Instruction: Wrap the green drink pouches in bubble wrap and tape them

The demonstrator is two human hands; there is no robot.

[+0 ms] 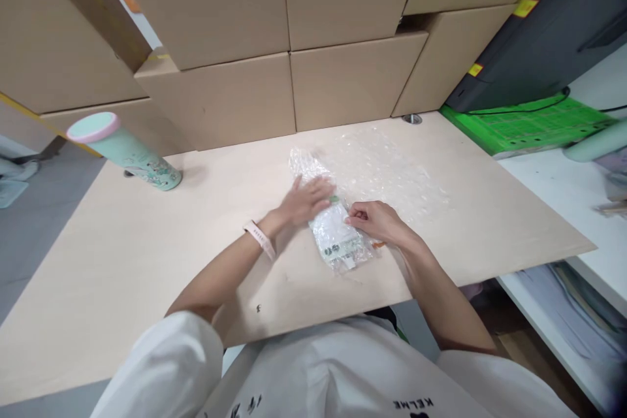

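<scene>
A white pack (329, 227) is wrapped in clear plastic (304, 163) on the bench (206, 274). The left hand (307, 200) is spread wide over it. The right hand's (376, 219) grip is curled narrow at its edge; whether plastic is pinched cannot be told.

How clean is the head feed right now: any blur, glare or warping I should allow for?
Head view: left hand smeared, likely motion blur, right hand crisper; head view: small glints on the wrapped packet and clear plastic sheet; head view: soft shadow beside the left forearm; head view: tumbler leans outward, probably wide-lens distortion.
</scene>
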